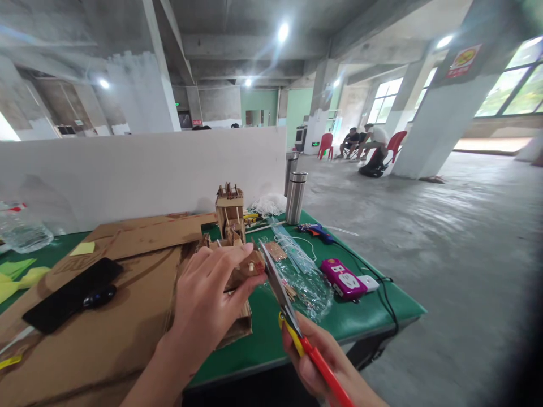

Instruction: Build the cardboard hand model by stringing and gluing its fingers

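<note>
1. I see my left hand closed on a small cardboard piece, fingers curled over it, near the table's front edge.
2. The piece is brown, folded and layered, with a pale round peg at its right end.
3. My right hand grips red-and-yellow-handled scissors; the blades point up to the piece's right end and look closed.
4. A taller cardboard model stands behind, toward the far edge.
5. My fingers hide most of the piece; whether the blades touch it I cannot tell.
6. My right hand is cut off by the bottom edge.
</note>
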